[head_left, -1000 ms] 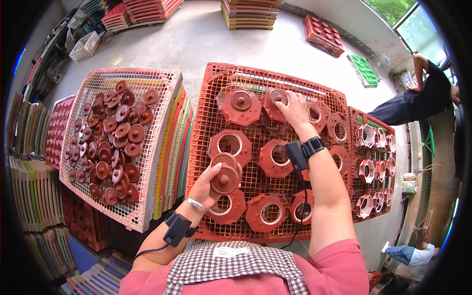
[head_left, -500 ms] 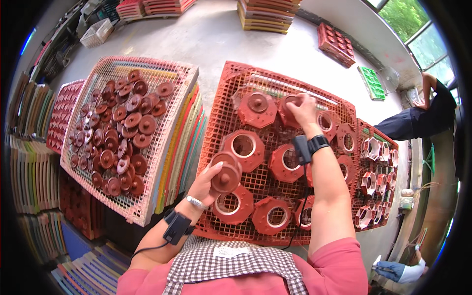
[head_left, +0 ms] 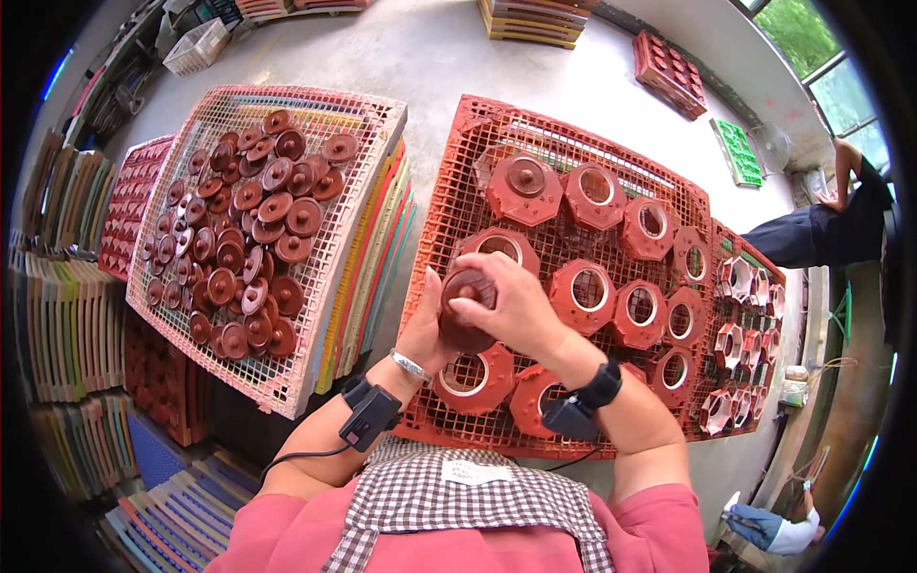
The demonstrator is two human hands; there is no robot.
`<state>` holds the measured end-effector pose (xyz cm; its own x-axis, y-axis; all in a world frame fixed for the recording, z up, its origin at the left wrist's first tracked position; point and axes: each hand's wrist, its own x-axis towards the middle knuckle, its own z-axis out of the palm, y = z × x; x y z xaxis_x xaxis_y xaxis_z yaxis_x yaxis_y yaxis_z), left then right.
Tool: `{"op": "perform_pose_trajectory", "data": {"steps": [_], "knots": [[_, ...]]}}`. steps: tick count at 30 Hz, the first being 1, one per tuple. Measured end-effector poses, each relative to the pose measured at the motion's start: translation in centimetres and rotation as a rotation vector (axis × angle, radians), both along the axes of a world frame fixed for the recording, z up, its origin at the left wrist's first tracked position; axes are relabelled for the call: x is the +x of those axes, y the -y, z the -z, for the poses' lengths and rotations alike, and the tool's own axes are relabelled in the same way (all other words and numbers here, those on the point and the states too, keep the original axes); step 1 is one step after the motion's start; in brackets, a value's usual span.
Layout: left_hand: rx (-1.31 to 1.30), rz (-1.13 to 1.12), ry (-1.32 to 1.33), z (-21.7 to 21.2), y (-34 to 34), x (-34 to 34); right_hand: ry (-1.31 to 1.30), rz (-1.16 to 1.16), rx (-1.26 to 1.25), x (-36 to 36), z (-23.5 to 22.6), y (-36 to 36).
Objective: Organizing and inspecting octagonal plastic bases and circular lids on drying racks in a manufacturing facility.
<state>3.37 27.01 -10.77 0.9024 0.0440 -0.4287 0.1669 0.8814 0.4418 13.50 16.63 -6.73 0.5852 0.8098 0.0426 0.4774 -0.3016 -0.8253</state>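
My left hand point(head_left: 420, 329) is wrapped round dark brown round lids point(head_left: 466, 334), seemingly stacked, low over the mesh rack. From the right, my right hand point(head_left: 521, 307) reaches over them, thumb and fingers closed about the top lid near its knob. Beneath both hands lies a reddish-brown mesh rack point(head_left: 441, 229) with rows of octagonal clay pots point(head_left: 583, 294). Most have a round opening with a pale rim. One far-left octagonal pot point(head_left: 524, 189) carries a knobbed lid. My hands partly cover a pot behind them.
Left of the rack, a pale mesh tray point(head_left: 330, 296) on a stack holds a heap of brown knobbed lids point(head_left: 253, 224). A further rack point(head_left: 740, 329) at right holds white-rimmed pieces. Stacked trays point(head_left: 62, 329) line the left side. Another person point(head_left: 821, 224) is at far right.
My right hand has come back from a far-row pot to the lids in my left hand. That pot now shows a pale-rimmed round opening. My left hand has shifted slightly right and away from me.
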Motion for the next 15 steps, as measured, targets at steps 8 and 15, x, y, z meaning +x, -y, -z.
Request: {"op": "perform_pose_trajectory", "data": {"steps": [8,15], "knots": [[-0.143,-0.017,-0.076,1.9,-2.1,-2.6,-0.083,0.076,0.103,5.5,2.2,-2.2],[-0.125,-0.041,-0.076,1.1,-4.1,-5.1,0.493,0.432,-0.263,15.0,7.4,-3.6]]}}
